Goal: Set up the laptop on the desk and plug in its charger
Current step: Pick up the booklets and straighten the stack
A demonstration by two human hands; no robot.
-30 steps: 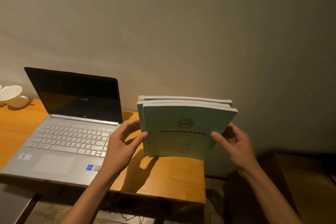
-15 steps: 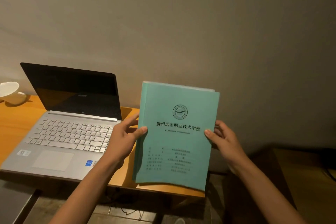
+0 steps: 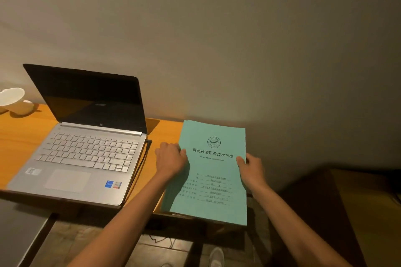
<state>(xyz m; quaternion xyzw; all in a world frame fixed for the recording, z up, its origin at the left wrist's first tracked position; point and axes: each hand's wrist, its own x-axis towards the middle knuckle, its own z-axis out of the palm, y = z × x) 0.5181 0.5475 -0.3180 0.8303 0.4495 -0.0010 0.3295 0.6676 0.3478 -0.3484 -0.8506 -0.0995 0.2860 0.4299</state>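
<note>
Holding the green booklets [image 3: 213, 171] at the right end of the desk [image 3: 19, 136], you have your left hand [image 3: 171, 161] curled around their left edge and your right hand [image 3: 251, 171] pinching the right edge, thumb on the cover. The stack hangs past the desk's front edge toward 6 o'clock, and its right side reaches the desk's end, so if you let go now it will probably tip off onto the floor. Slide it toward 12 o'clock before you release.

The laptop [image 3: 86, 154] sits open on the desk at 9 o'clock from your left hand, its screen dark. A black cable [image 3: 143, 158] runs along the laptop's right side from a plug near the hinge, down toward 6 o'clock and under the desk. Your left forearm lies close to that cable; dragging the arm back toward 7 o'clock could snag it and pull the plug out. Whether its far end is in a socket you cannot tell from here, so the charger may be only half done.

Counted: one laptop, one cable, one desk, two hands. The booklets are more than one, judging by offset corners at the top, but the exact number is not clear. One white dish [image 3: 10, 95] and one rounded pale object [image 3: 25, 107] sit at the desk's far left, toward 9 o'clock.
</note>
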